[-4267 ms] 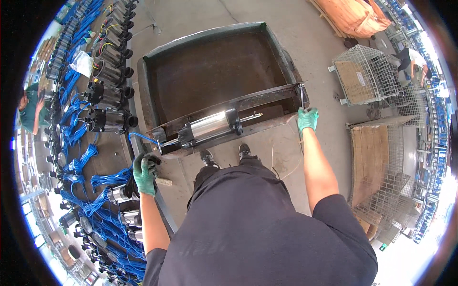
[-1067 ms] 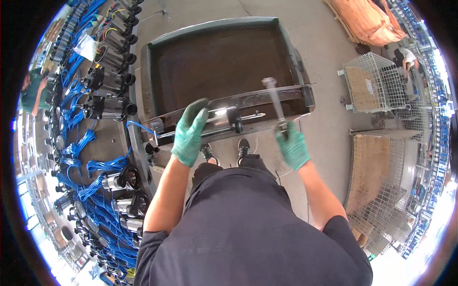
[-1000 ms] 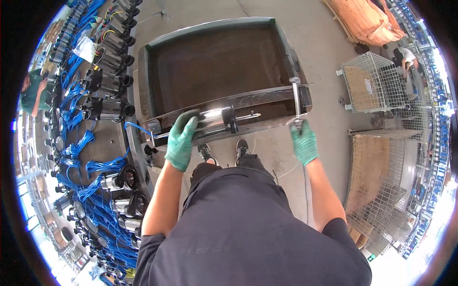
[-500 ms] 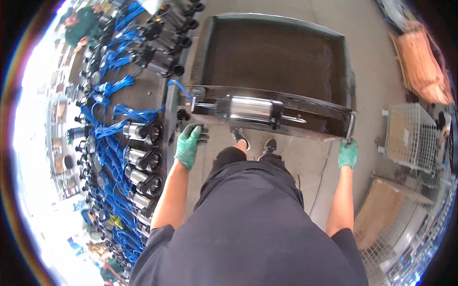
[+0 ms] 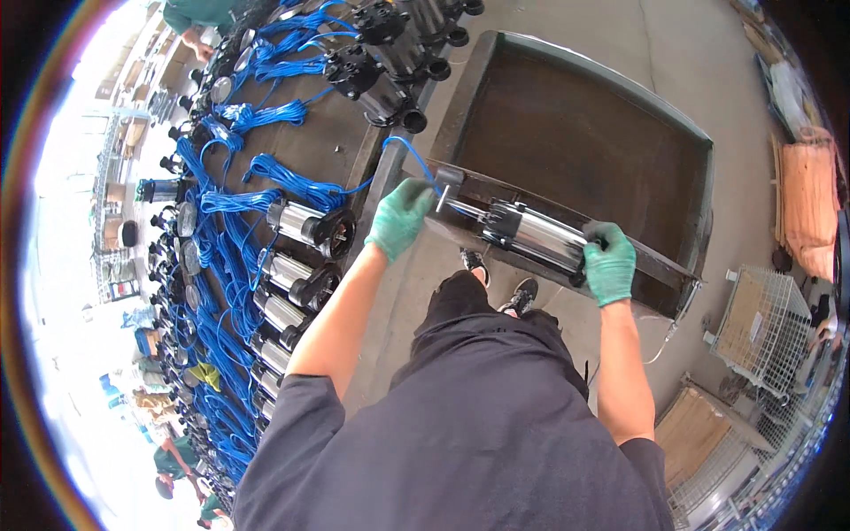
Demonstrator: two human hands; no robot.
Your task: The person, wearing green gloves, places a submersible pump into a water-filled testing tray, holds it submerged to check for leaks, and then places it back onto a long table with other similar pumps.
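Note:
A silver pump motor (image 5: 544, 237) with black ends lies across the near side of a dark metal tank (image 5: 584, 124). My right hand (image 5: 609, 265), in a green glove, is closed over the motor's right end. At its left end a rod carries a T-shaped metal handle (image 5: 445, 198). My left hand (image 5: 398, 219), also gloved in green, has its fingers curled close beside that handle; what they hold, if anything, is hidden. A blue cable (image 5: 412, 152) loops from the bench down to the handle's end.
On the left a long bench (image 5: 323, 146) bears rows of silver-and-black pump motors (image 5: 301, 223) with bundled blue cables (image 5: 297, 181). Wire cages (image 5: 761, 327) and an orange sack (image 5: 807, 190) stand at the right. Other people in green (image 5: 197, 13) are beyond the bench.
My right hand has left the tank's right corner and moved left onto the motor's end. My left hand has risen to the T-handle, its fingers curling. The view has turned.

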